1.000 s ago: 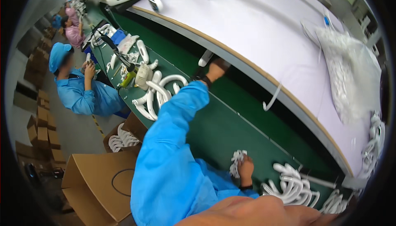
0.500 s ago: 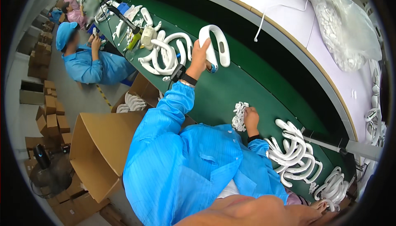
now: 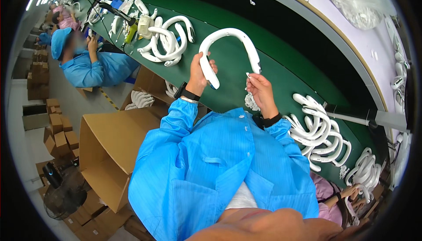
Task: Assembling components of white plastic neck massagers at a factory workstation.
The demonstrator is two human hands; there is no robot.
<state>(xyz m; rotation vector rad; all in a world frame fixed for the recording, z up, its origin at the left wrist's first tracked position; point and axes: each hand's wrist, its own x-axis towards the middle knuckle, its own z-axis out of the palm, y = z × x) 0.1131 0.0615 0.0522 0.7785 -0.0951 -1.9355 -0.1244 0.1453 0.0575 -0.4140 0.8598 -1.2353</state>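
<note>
Clearly, over the green table (image 3: 231,92), the white U-shaped band (image 3: 228,32) arched, bend on the far side; the left hand (image 3: 200,74) wrapped one arm, while the right hand (image 3: 262,92), nearer the other tip, pinched a small white piece (image 3: 248,74) just beside it.

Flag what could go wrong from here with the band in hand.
The right hand only pinches the small white piece, which could slip free. The left hand holds the white U-shaped band by one side, so the other end may swing if pushed. Loose small pieces lie on the green table near the right hand, which might scatter them.
</note>
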